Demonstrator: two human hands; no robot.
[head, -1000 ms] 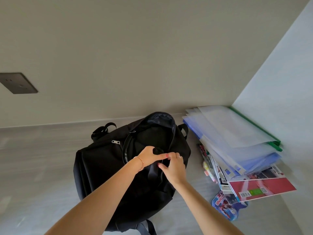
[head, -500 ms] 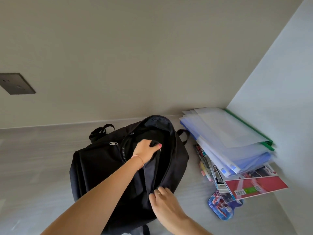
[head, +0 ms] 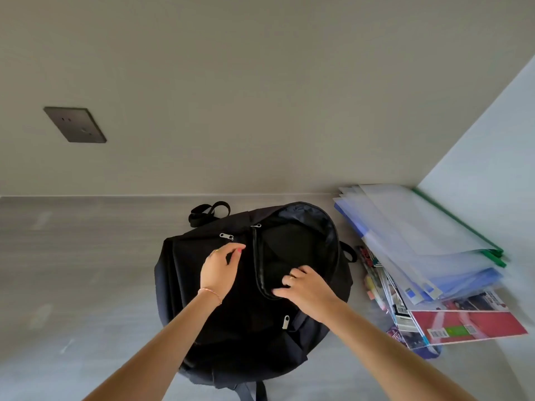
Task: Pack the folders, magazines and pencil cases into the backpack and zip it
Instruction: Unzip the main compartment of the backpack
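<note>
A black backpack [head: 202, 285] lies on the grey surface with its main compartment [head: 292, 247] unzipped and gaping. My left hand [head: 220, 267] sits on the front panel just left of the opening, thumb and fingers pinching the fabric there. My right hand [head: 307, 287] grips the lower rim of the opening, fingertips curled over its edge. To the right lies a pile: translucent blue and clear folders [head: 419, 241] on top, magazines [head: 469, 328] under them, and pencil cases [head: 373, 287] partly hidden beneath, against the backpack's side.
A wall rises right behind the backpack, with a dark socket plate [head: 75, 124] at the left. A pale side wall [head: 492, 146] stands against the pile on the right. A strap loop [head: 208, 212] sticks out behind the backpack. Grey surface [head: 72, 270] stretches to the left.
My left hand left the opening's rim and moved onto the front panel. My right hand came up from the backpack's lower edge to the opening's rim, which now gapes wider.
</note>
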